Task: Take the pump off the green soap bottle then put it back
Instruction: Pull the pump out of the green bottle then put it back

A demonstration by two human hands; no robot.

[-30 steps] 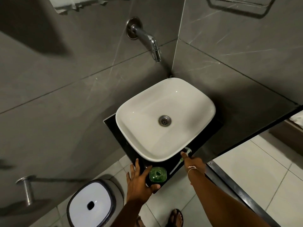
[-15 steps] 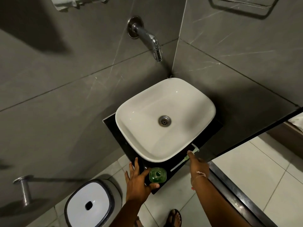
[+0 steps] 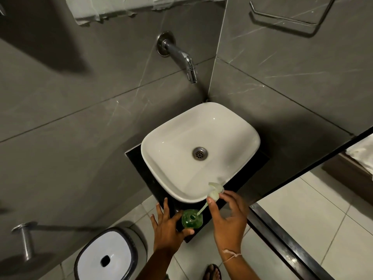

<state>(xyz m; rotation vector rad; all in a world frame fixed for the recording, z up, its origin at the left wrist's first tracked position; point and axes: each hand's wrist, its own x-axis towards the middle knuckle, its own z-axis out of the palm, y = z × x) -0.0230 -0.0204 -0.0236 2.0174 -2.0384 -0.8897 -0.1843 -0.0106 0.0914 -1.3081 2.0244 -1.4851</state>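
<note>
The green soap bottle (image 3: 191, 219) stands on the black counter (image 3: 161, 190) at its front corner, seen from above with its neck uncovered. My left hand (image 3: 167, 227) wraps around the bottle's left side. My right hand (image 3: 228, 217) pinches the pale pump (image 3: 215, 191) by its collar, tilted, with the pump head over the sink rim. The pump's thin tube slants down and its tip reaches the bottle's neck.
A white basin (image 3: 199, 150) fills most of the counter, with a chrome tap (image 3: 181, 57) on the grey tiled wall above. A white-lidded bin (image 3: 107, 257) stands on the floor at lower left. A metal door threshold (image 3: 286, 239) runs at right.
My right hand has lifted the pump off the counter beside the basin and swung it left, so its tube tip now meets the bottle's neck. The left hand has stayed on the bottle.
</note>
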